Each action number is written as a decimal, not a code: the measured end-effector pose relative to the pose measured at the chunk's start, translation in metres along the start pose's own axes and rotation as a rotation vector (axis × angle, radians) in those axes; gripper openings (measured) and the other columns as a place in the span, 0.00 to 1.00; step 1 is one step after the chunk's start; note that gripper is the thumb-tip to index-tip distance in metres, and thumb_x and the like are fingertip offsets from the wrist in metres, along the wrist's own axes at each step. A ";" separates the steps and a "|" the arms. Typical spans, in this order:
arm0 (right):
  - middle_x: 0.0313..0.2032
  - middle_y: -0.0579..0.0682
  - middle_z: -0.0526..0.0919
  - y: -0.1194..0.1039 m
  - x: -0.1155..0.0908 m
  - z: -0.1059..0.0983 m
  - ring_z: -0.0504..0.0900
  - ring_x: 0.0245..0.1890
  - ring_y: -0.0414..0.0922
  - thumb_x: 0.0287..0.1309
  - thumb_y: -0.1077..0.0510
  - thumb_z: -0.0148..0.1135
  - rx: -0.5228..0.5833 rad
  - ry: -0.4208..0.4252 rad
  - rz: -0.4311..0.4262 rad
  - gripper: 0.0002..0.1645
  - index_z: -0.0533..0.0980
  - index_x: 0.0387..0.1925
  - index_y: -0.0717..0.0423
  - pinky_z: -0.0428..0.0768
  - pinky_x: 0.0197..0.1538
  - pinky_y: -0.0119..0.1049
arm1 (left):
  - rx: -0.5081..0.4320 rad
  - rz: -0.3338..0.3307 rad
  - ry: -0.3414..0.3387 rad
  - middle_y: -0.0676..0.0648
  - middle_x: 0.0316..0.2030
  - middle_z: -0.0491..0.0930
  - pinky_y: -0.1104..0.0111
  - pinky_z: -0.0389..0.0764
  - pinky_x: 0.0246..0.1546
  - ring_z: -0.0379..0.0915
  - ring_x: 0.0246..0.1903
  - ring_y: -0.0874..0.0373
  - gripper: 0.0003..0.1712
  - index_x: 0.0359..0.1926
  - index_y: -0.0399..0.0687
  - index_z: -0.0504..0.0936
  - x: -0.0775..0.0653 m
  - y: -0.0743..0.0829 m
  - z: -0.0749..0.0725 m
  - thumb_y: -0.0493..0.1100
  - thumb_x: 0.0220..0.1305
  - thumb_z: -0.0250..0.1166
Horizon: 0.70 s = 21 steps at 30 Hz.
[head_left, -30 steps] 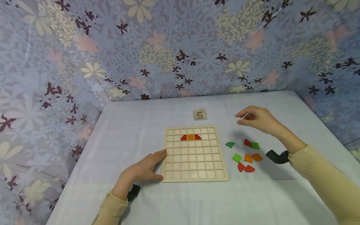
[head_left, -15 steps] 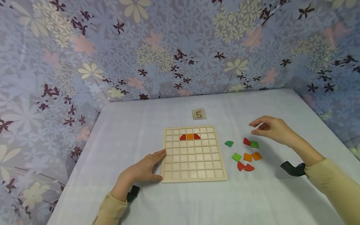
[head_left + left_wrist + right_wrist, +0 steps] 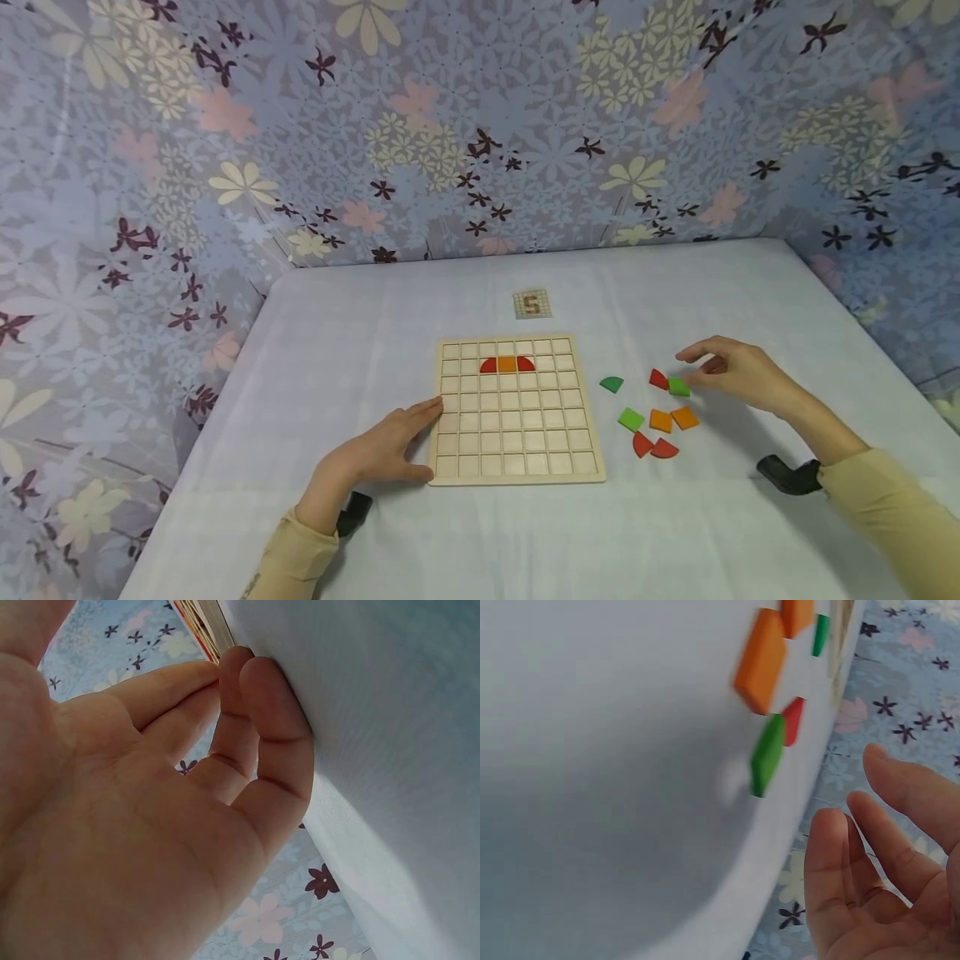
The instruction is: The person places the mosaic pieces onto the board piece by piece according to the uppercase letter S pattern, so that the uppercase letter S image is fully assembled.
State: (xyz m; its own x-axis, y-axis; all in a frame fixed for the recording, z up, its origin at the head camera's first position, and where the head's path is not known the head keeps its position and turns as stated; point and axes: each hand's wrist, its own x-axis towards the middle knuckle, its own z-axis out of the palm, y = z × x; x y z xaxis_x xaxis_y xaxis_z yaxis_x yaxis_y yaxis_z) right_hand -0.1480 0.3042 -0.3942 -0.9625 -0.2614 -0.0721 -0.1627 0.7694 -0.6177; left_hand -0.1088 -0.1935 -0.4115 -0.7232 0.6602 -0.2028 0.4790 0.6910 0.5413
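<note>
My left hand (image 3: 375,450) rests against the left edge of the wooden grid board (image 3: 517,481), its fingertips touching the rim. On the board, an orange square tile (image 3: 507,364) sits between two red quarter-circle tiles in an upper row. My right hand (image 3: 738,377) hovers over the loose tiles with fingers loosely bent and nothing in them. Nearest to it lies a green square tile (image 3: 768,756), apart from the fingers in the right wrist view. Touching that tile is a red quarter-circle tile (image 3: 658,379).
Other loose tiles lie right of the board: a dark green quarter circle (image 3: 612,384), a light green square (image 3: 631,419), two orange squares and two red quarter circles. Behind the board lies a small card (image 3: 532,304) with a gridded S-like figure. Floral fabric (image 3: 480,125) hangs behind the table.
My right hand has moved right and down toward the green square tile from above the far side of the loose tiles. The left hand and the tiles stay put.
</note>
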 end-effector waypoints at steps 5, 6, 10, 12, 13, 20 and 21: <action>0.50 0.61 0.76 0.009 0.000 0.008 0.78 0.40 0.51 0.55 0.56 0.67 0.025 -0.035 0.020 0.23 0.77 0.51 0.62 0.78 0.38 0.41 | -0.003 -0.001 0.003 0.39 0.70 0.51 0.50 0.55 0.63 0.51 0.67 0.44 0.50 0.70 0.31 0.54 0.000 0.000 0.000 0.44 0.53 0.72; 0.50 0.61 0.76 0.010 0.000 0.009 0.78 0.39 0.50 0.54 0.56 0.68 0.027 -0.040 0.025 0.23 0.77 0.50 0.62 0.77 0.37 0.40 | -0.004 -0.003 0.003 0.39 0.70 0.51 0.50 0.55 0.63 0.51 0.67 0.44 0.50 0.70 0.31 0.54 0.000 0.000 0.000 0.44 0.53 0.72; 0.48 0.60 0.78 0.016 0.001 0.013 0.78 0.36 0.47 0.52 0.56 0.69 0.036 -0.058 0.033 0.24 0.77 0.49 0.63 0.77 0.36 0.37 | -0.006 -0.006 0.005 0.40 0.70 0.51 0.51 0.57 0.63 0.52 0.67 0.45 0.51 0.70 0.32 0.54 0.000 -0.001 0.000 0.44 0.52 0.72; 0.47 0.59 0.78 0.017 0.002 0.014 0.78 0.35 0.46 0.52 0.56 0.69 0.036 -0.059 0.022 0.23 0.77 0.48 0.63 0.77 0.35 0.36 | -0.008 -0.011 0.004 0.40 0.71 0.51 0.52 0.56 0.63 0.51 0.67 0.45 0.51 0.70 0.32 0.54 0.000 -0.001 0.000 0.44 0.53 0.72; 0.46 0.59 0.78 0.017 0.003 0.015 0.78 0.34 0.45 0.51 0.56 0.70 0.035 -0.057 0.014 0.23 0.77 0.48 0.63 0.76 0.35 0.36 | -0.007 -0.012 0.003 0.40 0.71 0.51 0.52 0.56 0.63 0.51 0.67 0.45 0.51 0.70 0.32 0.54 0.000 -0.001 0.000 0.44 0.53 0.72; 0.42 0.56 0.78 0.017 0.006 0.021 0.77 0.34 0.46 0.49 0.60 0.71 -0.027 -0.036 -0.031 0.19 0.79 0.43 0.63 0.77 0.34 0.35 | -0.004 -0.024 -0.003 0.40 0.71 0.51 0.51 0.54 0.64 0.50 0.68 0.46 0.51 0.70 0.32 0.54 0.000 -0.002 0.000 0.45 0.52 0.72; 0.42 0.55 0.78 0.017 0.006 0.021 0.78 0.34 0.46 0.48 0.61 0.71 -0.036 -0.033 -0.033 0.18 0.79 0.43 0.62 0.77 0.34 0.35 | -0.004 -0.025 -0.003 0.40 0.71 0.51 0.51 0.55 0.64 0.50 0.67 0.45 0.51 0.70 0.32 0.54 0.000 -0.002 0.001 0.45 0.52 0.72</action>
State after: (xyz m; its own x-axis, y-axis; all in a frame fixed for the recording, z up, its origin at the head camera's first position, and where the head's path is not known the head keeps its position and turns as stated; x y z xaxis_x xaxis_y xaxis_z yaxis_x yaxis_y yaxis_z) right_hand -0.1518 0.3035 -0.4221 -0.9489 -0.3058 -0.0782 -0.2027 0.7803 -0.5917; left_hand -0.1092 -0.1947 -0.4130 -0.7334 0.6437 -0.2185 0.4591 0.7061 0.5391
